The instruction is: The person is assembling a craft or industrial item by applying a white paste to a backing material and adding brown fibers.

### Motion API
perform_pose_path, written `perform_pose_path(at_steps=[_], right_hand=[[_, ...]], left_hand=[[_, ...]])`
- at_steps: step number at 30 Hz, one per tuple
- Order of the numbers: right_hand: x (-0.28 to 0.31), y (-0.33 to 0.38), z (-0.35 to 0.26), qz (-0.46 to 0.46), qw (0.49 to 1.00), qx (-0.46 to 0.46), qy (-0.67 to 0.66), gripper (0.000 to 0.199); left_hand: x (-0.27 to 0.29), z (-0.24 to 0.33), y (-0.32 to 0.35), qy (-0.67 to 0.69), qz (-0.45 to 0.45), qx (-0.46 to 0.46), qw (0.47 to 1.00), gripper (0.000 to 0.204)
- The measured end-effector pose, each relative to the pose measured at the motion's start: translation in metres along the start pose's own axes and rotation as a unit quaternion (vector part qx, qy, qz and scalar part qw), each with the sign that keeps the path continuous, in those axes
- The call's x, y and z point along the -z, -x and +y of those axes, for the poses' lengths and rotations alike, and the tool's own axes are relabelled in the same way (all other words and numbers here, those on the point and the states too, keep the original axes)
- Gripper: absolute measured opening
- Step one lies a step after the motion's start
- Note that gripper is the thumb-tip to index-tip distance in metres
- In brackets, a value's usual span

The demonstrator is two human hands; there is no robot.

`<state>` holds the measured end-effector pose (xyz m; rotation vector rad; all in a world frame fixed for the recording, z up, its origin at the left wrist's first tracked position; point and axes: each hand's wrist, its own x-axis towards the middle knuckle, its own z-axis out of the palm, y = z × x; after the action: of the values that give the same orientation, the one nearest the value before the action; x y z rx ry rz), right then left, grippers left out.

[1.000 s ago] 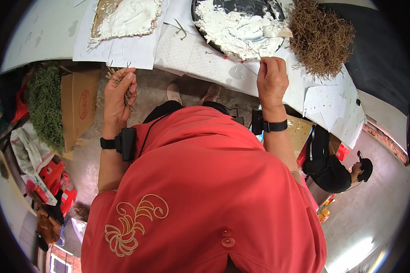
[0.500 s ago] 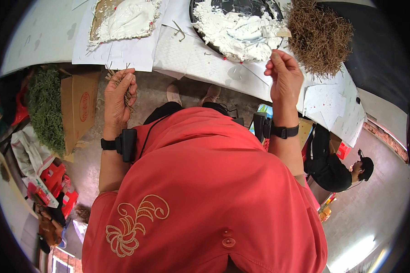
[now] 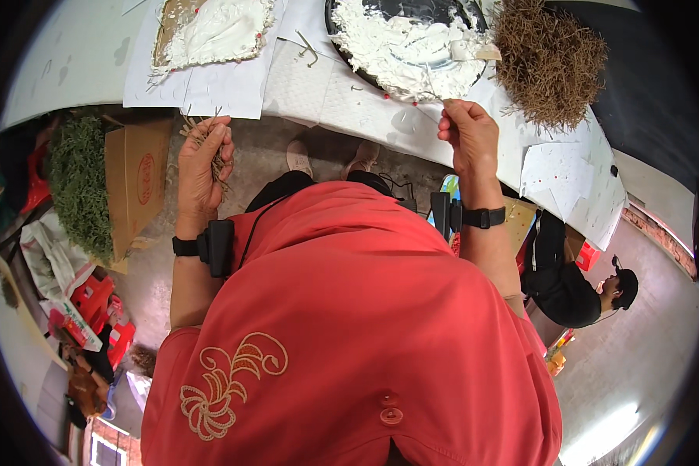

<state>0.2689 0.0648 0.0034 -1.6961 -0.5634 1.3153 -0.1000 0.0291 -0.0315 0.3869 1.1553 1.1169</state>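
In my left hand is a small bundle of thin brown twigs, gripped between thumb and fingers just off the table's near edge. My right hand pinches one thin stem at the near rim of a round black tray. Thick white paste covers much of that tray, and the stem's far end meets it. A flat tool with a pale handle lies in the paste at the right. Small red dots show along the tray's near rim.
Left of the tray, a paste-coated square board rests on white paper sheets. A heap of brown twigs sits right of the tray. A cardboard box with green foliage stands lower left. Another person is at the right.
My right hand has moved left and slightly nearer, bringing the stem to the paste at the tray's near rim. My left hand stays in place with the twigs.
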Motion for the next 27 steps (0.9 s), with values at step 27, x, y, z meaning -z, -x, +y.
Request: perform_pose_path(at_steps=[27], right_hand=[[-0.003,-0.003,-0.012,0.090,0.947,0.276,0.138,0.009]], left_hand=[[0.002,-0.003,0.005,-0.004,0.014,0.001,1.000,0.017]])
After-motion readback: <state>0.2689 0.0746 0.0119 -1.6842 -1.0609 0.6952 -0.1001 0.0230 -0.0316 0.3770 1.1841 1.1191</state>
